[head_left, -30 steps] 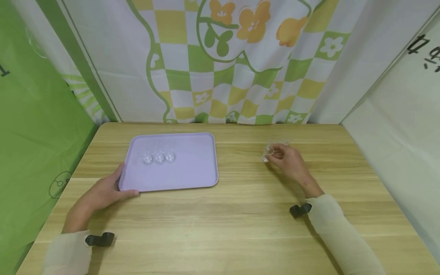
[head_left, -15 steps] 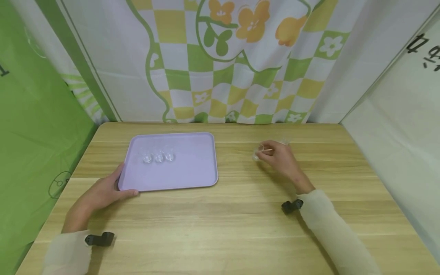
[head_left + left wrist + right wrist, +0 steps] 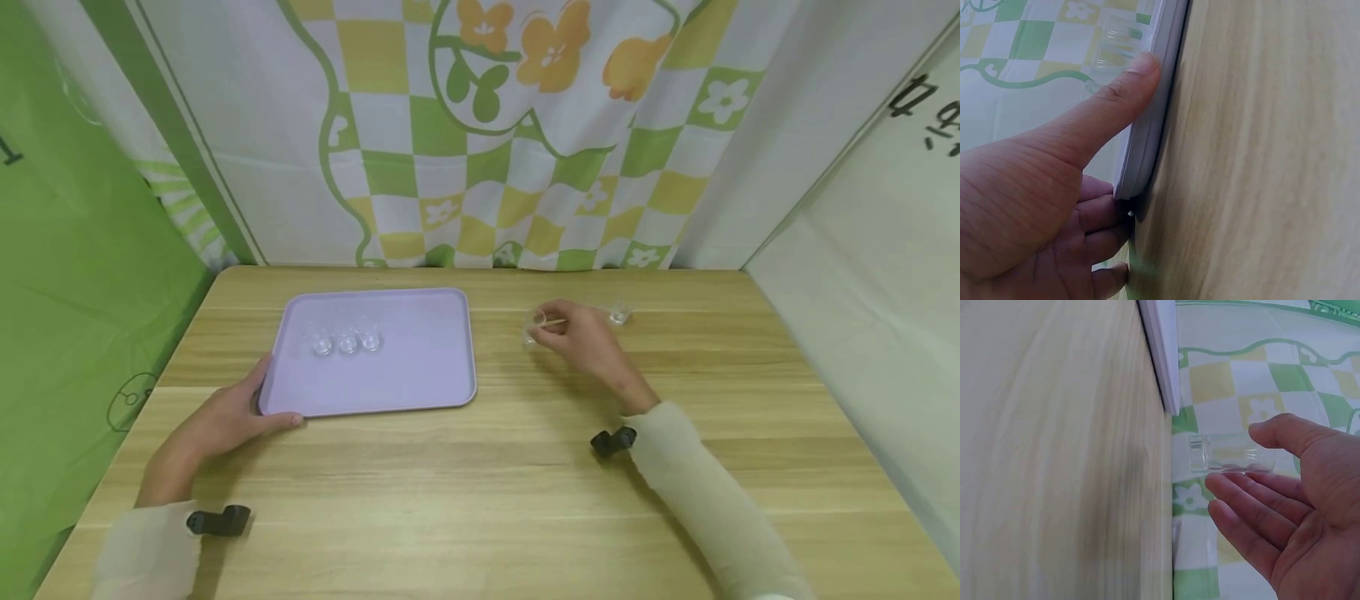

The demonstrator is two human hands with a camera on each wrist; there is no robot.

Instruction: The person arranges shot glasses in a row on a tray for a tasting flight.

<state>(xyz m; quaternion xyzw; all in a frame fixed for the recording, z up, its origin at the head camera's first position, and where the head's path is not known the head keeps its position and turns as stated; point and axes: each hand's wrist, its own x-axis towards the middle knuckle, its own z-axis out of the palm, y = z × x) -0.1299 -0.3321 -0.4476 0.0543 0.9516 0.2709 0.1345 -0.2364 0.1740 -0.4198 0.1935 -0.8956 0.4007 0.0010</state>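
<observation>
At the left of the head view lies a lilac tray (image 3: 420,367) carrying three small clear glasses (image 3: 347,342) in a row. My left hand (image 3: 225,421) grips its near left corner; the left wrist view has the thumb on the tray rim (image 3: 1141,147) and the fingers around the side. To the right of the tray, my right hand (image 3: 588,337) pinches another clear glass (image 3: 529,329) between thumb and fingers. That glass (image 3: 1229,453) is upright and raised above the table in the right wrist view, its base showing below the fingertips.
One more clear glass (image 3: 619,313) stands on the wooden table (image 3: 450,492) behind and to the right of my right hand. A checked, flowered curtain (image 3: 510,167) hangs along the far table edge. A green wall covering (image 3: 82,275) is at the left.
My right hand has moved left toward the tray with the glass, uncovering the glass behind it. The left hand and the tray have stayed put.
</observation>
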